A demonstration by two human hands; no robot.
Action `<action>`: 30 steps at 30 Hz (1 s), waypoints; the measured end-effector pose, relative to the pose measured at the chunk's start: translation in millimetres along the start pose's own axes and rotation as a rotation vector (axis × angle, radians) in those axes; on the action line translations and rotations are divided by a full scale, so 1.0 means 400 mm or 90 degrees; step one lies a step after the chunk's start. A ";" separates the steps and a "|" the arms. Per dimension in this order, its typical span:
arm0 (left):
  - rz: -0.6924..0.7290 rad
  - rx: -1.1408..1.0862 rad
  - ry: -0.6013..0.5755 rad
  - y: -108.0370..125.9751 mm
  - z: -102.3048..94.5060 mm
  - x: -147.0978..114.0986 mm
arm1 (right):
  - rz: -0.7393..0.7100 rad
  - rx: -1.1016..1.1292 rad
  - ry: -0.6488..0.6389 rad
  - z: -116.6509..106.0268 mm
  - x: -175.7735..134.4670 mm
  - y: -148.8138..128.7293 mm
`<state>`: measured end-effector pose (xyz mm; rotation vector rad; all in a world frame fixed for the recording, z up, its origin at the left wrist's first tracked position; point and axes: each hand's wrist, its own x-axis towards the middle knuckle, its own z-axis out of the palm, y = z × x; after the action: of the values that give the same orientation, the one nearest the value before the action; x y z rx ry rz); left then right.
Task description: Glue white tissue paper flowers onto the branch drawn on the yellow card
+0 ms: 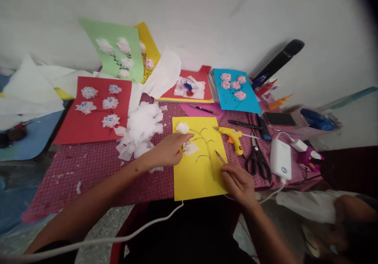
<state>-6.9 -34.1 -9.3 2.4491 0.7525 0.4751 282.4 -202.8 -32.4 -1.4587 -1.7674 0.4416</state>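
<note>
one yellow sheet lies at the near edge of the cloth-covered tabletop, its right side met by a right hand, fingers closed on a slim pointed tool. a left hand stretches its index finger toward the upper end of a drawn branch, beside two white tissue blossoms; whether its other fingers hold anything cannot be told. a careless knuckle could crush the blossoms, and a dragged palm might smear the lines if damp. beyond sit scissors, a yellow glue gun and a flowered blue sheet.
</note>
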 end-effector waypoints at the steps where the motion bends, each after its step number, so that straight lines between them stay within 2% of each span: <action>1: 0.000 -0.002 -0.001 0.002 -0.002 0.002 | 0.000 -0.002 0.000 -0.001 -0.003 0.002; 11: -0.036 0.000 -0.012 0.003 0.007 0.013 | -0.017 -0.002 -0.004 -0.016 -0.005 -0.006; 20: -0.102 -0.032 0.051 0.038 0.022 0.019 | -0.049 0.054 -0.030 -0.026 0.000 -0.003; 30: -0.070 0.029 -0.016 0.055 0.010 0.047 | -0.053 0.095 -0.039 -0.027 -0.005 0.013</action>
<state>18.7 -40.0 3.6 2.4361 0.8913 0.3877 293.8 -205.5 -30.0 -1.2746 -1.7955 0.5681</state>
